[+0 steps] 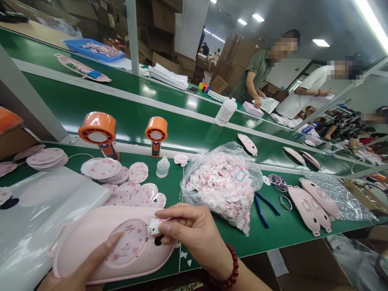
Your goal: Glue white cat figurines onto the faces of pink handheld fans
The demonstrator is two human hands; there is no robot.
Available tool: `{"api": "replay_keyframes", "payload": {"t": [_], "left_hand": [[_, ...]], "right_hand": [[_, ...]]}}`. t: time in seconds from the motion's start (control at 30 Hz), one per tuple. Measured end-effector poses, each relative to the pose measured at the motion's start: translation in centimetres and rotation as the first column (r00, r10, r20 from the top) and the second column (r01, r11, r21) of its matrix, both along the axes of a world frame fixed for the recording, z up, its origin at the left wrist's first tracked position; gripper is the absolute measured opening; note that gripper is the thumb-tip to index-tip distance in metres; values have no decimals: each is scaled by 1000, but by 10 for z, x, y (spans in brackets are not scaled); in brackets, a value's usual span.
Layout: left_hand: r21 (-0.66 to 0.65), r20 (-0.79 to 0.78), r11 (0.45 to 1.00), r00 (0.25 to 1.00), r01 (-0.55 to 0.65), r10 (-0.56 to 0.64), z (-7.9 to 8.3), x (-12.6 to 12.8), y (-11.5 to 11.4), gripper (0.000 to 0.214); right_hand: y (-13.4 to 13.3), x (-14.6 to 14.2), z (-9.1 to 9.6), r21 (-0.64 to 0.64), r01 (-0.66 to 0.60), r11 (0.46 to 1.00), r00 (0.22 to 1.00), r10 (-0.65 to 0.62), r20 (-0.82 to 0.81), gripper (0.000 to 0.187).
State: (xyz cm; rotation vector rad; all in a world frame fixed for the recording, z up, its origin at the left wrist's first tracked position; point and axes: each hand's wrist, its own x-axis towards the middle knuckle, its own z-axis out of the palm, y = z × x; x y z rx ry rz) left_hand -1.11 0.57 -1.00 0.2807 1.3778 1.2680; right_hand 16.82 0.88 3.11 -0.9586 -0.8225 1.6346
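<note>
Between seven and eight o'clock in the view lies a pale pink, rounded plastic shell (97, 226), face up, set with a round, heart-printed pink disc (132, 243) with darker pink lettering at its twelve o'clock. The left hand (86, 264) is clamped on the shell, thumb reaching over the disc, other fingers mostly hidden. The right hand (192, 228) pinches a small, white kitten-head piece (153, 227) with black whiskers at the disc's two o'clock, near a black oval spot (158, 241).

Left hand (80, 271) cut off below; bottle label (224, 114) unreadable (too small).
</note>
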Motion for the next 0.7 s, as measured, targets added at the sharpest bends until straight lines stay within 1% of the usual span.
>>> {"api": "replay_keyframes", "payload": {"t": [0.07, 0.13, 0.2, 0.23, 0.27, 0.33, 0.43, 0.47, 0.53, 0.6, 0.7], "left_hand": [[16, -9, 1000, 1000, -8, 8, 3, 0, 0, 84], [30, -17, 1000, 1000, 9, -8, 8, -1, -1, 88], [24, 6, 999, 1000, 23, -23, 15, -2, -1, 87], [9, 24, 1000, 1000, 19, -19, 18, -2, -1, 86], [-8, 44, 1000, 999, 14, -13, 22, -1, -1, 86], [-25, 53, 1000, 999, -9, 10, 28, 1, 0, 88], [-5, 45, 1000, 999, -18, 18, 33, 4, 2, 92], [-2, 46, 1000, 999, -23, 23, 34, 5, 3, 94], [-7, 64, 1000, 998, -26, 27, 35, 5, 2, 98], [3, 73, 1000, 997, -22, 22, 34, 3, 0, 98], [34, 59, 999, 998, -7, 5, 32, 0, -3, 93]], "right_hand": [[-4, -2, 0, 35, -18, 999, 999, 16, 37, 34], [-7, -5, -1, 102, -8, 995, 993, -4, 116, 37], [-10, -8, -3, 216, 8, 976, 965, -64, 255, 33], [-11, -10, -4, 287, 4, 958, 939, -103, 329, 30], [-12, -12, -5, 365, -11, 931, 909, -143, 391, 29], [-12, -15, -6, 507, -62, 860, 856, -215, 470, 28], [-11, -18, -8, 644, -139, 752, 796, -302, 525, 24], [-10, -19, -8, 671, -161, 724, 778, -325, 538, 23], [-9, -20, -8, 700, -190, 688, 750, -358, 556, 21], [-9, -20, -8, 704, -201, 682, 739, -366, 566, 23], [-9, -20, -9, 695, -200, 691, 733, -365, 574, 24]]}}
